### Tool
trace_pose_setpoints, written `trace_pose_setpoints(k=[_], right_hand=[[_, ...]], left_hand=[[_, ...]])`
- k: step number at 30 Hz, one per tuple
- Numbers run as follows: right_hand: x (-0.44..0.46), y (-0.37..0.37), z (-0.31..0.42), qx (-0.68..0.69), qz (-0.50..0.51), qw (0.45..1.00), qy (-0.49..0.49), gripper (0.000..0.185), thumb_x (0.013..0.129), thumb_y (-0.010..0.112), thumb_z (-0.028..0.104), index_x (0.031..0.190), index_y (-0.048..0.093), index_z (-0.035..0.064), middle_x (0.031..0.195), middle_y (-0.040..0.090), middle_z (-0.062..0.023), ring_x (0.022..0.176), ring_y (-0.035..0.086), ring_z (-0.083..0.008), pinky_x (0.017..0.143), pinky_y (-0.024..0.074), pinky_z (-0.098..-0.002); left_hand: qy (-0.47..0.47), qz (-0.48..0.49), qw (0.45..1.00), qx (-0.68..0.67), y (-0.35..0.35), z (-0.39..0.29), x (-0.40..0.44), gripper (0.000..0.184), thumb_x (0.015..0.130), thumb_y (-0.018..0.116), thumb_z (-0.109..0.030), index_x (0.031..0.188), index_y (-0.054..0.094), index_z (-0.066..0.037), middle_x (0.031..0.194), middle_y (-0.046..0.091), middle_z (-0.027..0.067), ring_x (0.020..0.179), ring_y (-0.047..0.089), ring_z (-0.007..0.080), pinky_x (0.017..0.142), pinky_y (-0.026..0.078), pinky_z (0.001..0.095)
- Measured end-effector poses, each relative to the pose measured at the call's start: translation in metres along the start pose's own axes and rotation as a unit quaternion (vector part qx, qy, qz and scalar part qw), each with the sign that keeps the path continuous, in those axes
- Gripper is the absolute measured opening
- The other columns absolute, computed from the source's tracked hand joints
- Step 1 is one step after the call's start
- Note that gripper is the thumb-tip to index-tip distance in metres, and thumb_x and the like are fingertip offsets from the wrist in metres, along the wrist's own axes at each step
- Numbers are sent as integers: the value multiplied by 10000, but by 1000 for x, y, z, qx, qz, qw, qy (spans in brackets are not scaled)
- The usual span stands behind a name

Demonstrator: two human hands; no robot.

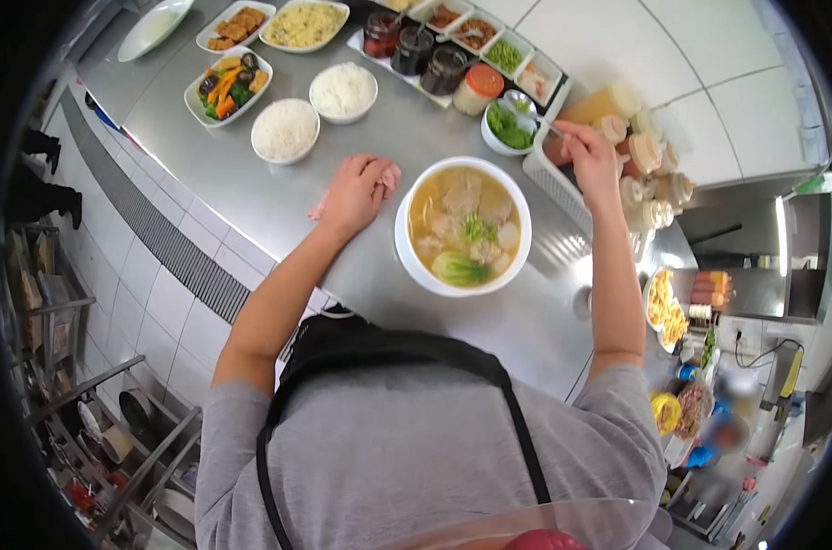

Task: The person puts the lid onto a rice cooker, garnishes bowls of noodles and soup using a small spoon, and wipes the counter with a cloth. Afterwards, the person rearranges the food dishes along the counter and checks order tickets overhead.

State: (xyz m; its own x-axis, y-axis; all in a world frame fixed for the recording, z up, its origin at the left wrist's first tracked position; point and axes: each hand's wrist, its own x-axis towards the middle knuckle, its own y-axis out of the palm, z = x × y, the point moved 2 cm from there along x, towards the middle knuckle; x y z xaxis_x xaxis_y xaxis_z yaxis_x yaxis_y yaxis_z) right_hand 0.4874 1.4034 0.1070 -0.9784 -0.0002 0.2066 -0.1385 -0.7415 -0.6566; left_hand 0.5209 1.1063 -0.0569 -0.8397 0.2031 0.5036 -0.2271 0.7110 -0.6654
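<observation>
My left hand [359,188] rests on the steel counter, closed on a pink cloth [390,180]. To its right stands a large white bowl of soup [462,225] with noodles, meat pieces, chopped green onion and a green vegetable. Beyond the bowl, my right hand [588,154] grips the handle of a metal spoon [537,117]. The spoon's head is over a small white bowl of green leaves [510,126]. A white plastic basket [555,188] is beside and partly below my right hand.
Two rice bowls [286,130] and plates of cooked food [228,87] stand at the upper left. Dark jars [443,70] and topping trays [503,57] line the back. Sauce bottles [643,151] crowd the right. Someone's legs [45,197] show at the far left.
</observation>
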Motion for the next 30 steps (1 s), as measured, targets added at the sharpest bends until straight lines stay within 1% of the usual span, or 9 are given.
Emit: trace_pose_setpoints(k=[2,6,8,12,14,16,19,27,30], right_hand=[[61,4,-19,14,-16,1000,21,246,783,463,104,952,630,39,628,561,-41,571,489,-80,513,382,-225],[157,15,-33,-176,-52,983,12,260,743,466,126,924,637,50,810,621,-150,723,593,-216,642,457,-305],[190,24,-42,-275,-72,959,-19,262,725,470,132,908,640,54,875,616,-187,787,607,-277,696,473,-342],[213,62,-39,-419,45,902,95,262,691,495,148,903,641,97,930,608,-157,870,575,-336,781,458,-374],[204,77,-8,-460,-8,885,-71,254,712,506,184,921,638,128,938,615,-118,857,581,-315,775,460,-370],[231,110,-14,-304,105,932,-169,253,710,565,228,943,632,154,897,622,-101,836,586,-281,763,462,-361],[238,144,-6,-239,253,918,-190,277,671,632,238,929,622,138,861,617,-95,822,582,-263,740,463,-360],[233,135,19,-361,170,879,-260,226,701,583,241,884,612,112,882,615,-123,823,585,-286,705,469,-379],[243,96,24,-426,72,894,-122,227,729,521,206,890,611,74,912,607,-159,849,588,-293,708,476,-380]], left_hand=[[-5,-19,999,-26,-3,-13,31,382,663,587,-52,1040,525,-64,951,506,126,897,482,309,773,415,375],[-5,-92,996,-22,19,-13,92,403,698,581,-87,1082,480,-18,1030,447,166,933,462,315,798,407,375],[-11,-40,998,44,34,-1,111,430,720,587,-105,1114,445,-10,1057,440,170,973,446,318,828,403,367],[-18,58,994,89,49,17,109,423,740,566,-201,1111,453,-33,1090,442,165,1044,405,333,883,365,394],[4,30,993,113,53,20,109,416,745,556,-216,1108,458,-40,1127,433,163,1076,386,340,909,343,401],[21,8,991,136,55,20,106,409,750,547,-231,1105,462,-46,1164,424,161,1108,366,346,935,322,408],[10,14,990,140,55,23,105,398,755,539,-233,1102,468,-52,1219,398,160,1148,334,353,963,292,408],[5,18,991,129,57,26,105,388,765,526,-233,1105,471,-53,1196,425,150,1138,342,360,966,294,404],[4,13,990,142,57,26,106,364,770,522,-227,1092,484,-61,1193,431,133,1119,370,329,951,314,393]])
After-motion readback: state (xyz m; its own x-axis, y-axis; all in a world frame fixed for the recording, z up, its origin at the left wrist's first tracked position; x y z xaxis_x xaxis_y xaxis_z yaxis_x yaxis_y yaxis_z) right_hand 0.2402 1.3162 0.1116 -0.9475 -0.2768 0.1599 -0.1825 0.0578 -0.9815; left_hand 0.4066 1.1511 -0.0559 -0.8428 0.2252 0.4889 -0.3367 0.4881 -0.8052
